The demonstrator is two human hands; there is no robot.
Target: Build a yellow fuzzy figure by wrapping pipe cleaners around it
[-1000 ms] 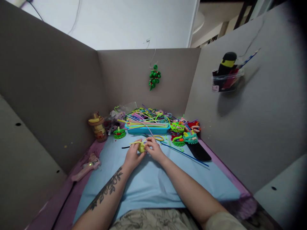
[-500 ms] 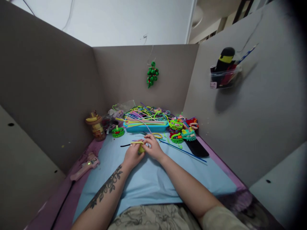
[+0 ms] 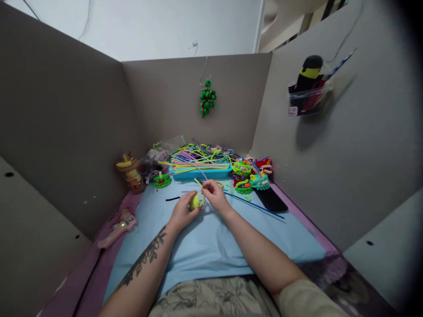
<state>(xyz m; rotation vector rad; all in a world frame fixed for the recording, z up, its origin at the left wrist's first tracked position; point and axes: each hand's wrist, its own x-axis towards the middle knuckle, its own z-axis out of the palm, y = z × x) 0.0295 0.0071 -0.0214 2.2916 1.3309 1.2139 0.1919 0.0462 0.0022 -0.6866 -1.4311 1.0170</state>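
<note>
My left hand [image 3: 183, 211] is closed round a small yellow-green coiled pipe-cleaner piece [image 3: 194, 202], held just above the light blue mat [image 3: 211, 242]. My right hand [image 3: 215, 195] pinches the free yellow end of that pipe cleaner [image 3: 198, 182], which sticks up and back from the coil. A black pipe cleaner [image 3: 172, 199] lies on the mat left of the hands. A long blue pipe cleaner [image 3: 257, 208] lies on the mat to the right.
A blue tray [image 3: 200, 173] heaped with coloured pipe cleaners stands at the back. Finished green pieces [image 3: 163, 180] and others [image 3: 251, 181] flank it. A jar [image 3: 131, 175] and a pink glue gun [image 3: 117, 229] sit left. Grey partition walls enclose the desk; a green ornament [image 3: 207, 98] hangs behind.
My right hand has lifted and drawn the yellow end up and away from the coil; both hands sit slightly further back on the mat. The head has tilted a little.
</note>
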